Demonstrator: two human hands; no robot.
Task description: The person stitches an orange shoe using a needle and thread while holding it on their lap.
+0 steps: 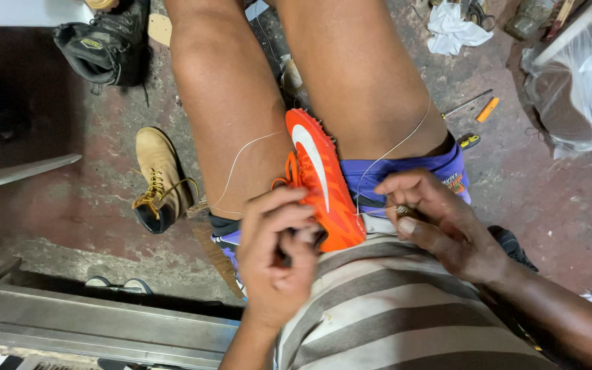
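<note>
Tan work boot (160, 179) on floor (90, 137) far L, black boot (104, 44) above it. L hand (279, 257) closed on heel end of orange running shoe (320, 181), wedged btwn thighs, long axis running away from body, toe far. Thin thread (392, 147) loops over R thigh. R hand (440, 219) pinched shut on small awl-like tool, just R of shoe; both hands abt equally near.

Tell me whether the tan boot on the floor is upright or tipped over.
Tipped. The tan boot lies on its side, laces facing sideways across the floor.
</note>
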